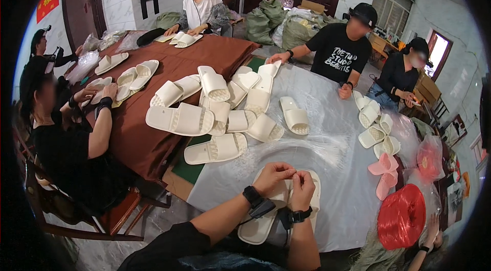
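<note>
My left hand (274,175) and my right hand (303,187) meet over a pair of cream slippers (259,225) lying on the grey plastic sheet (337,179) at the table's near edge. Both hands pinch something small and thin between the fingertips; what it is I cannot make out. Both wrists carry black bands. A heap of loose cream slippers (225,102) lies further out in the middle of the table.
Several other people sit around the table handling slippers on a brown cloth (153,143). A red spool of twine (401,216) and pink slippers (384,171) lie at the right. Clear plastic bags (302,144) lie ahead. A wooden chair (97,220) stands at left.
</note>
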A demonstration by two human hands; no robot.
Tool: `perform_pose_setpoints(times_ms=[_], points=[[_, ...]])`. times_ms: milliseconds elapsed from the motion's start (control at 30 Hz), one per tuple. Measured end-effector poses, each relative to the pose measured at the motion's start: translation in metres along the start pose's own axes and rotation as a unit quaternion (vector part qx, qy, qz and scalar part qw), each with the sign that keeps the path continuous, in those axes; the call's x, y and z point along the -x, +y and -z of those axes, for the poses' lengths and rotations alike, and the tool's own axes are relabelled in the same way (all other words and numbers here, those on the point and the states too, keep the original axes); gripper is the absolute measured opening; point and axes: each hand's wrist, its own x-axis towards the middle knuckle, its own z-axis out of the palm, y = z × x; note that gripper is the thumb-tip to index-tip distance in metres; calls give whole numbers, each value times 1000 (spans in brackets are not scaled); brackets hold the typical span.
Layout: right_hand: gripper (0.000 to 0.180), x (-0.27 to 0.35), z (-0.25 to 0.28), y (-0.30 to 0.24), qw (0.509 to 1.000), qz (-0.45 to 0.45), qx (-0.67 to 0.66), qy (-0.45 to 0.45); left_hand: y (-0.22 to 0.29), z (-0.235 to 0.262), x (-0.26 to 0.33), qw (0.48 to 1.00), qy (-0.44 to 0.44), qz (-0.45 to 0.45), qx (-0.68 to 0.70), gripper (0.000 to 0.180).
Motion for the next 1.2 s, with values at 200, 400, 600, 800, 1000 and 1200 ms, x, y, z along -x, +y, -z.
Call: perform_pose_setpoints(times_ms=[200,400,600,800,1000,1200], points=[[10,0,-5,2,1000,9,-9,23,-2,1,-2,1000,4,1,-8,17],[7,2,-6,1,999,38,13,33,0,-2,2,1000,15,0,-23,16],[8,-1,-5,1,999,42,6,34,-1,0,-2,1000,-1,-15,-13,15],[8,0,-4,-2,999,31,-5,24,1,-3,2,1000,15,-11,21,15],[8,0,-5,-6,999,39,-20,25,-1,-1,0,999,25,-25,14,12],[5,-2,-6,-13,997,59,37,28,-1,-1,1,999,36,-28,3,11]])
